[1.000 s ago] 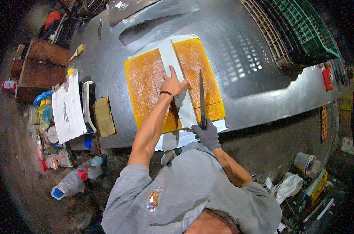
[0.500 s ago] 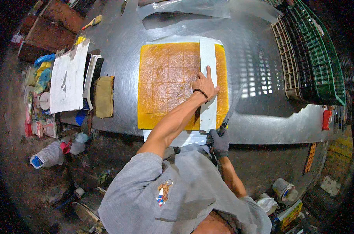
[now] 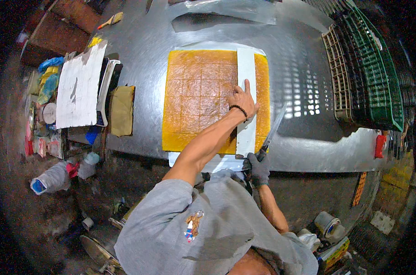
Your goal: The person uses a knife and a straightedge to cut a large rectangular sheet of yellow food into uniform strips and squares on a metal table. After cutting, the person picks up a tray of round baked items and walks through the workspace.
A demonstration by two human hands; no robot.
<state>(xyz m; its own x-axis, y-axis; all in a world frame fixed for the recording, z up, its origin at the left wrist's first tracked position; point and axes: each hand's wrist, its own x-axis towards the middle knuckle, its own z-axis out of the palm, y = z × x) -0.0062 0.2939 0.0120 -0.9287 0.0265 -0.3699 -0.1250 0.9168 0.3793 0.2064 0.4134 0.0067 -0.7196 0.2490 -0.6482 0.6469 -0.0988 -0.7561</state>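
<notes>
A square amber slab point(image 3: 199, 103), scored with a grid of lines, lies on a pale sheet point(image 3: 212, 161) on the metal table. Across its right part, running near to far, sits a long white straightedge point(image 3: 246, 137). My bare left hand point(image 3: 243, 101), with a dark beaded bracelet at the wrist, presses on the straightedge; its index finger points along it and the other fingers bend over its edges. By the near right corner of the slab, my gloved right hand point(image 3: 260, 168) grips a long knife point(image 3: 276, 127). The blade slants up beside the slab's right edge.
Green and beige plastic crates point(image 3: 373, 78) stand on the right of the metal table point(image 3: 146, 68). A white board point(image 3: 79, 89) and a brown folded piece point(image 3: 122, 111) are at the left. Farther back lie a brush point(image 3: 111, 20) and clear sheeting point(image 3: 226, 17).
The knife blade has swung out and shows longer, pointing away from me beside the slab. My left hand stays on the straightedge. The view has shifted slightly.
</notes>
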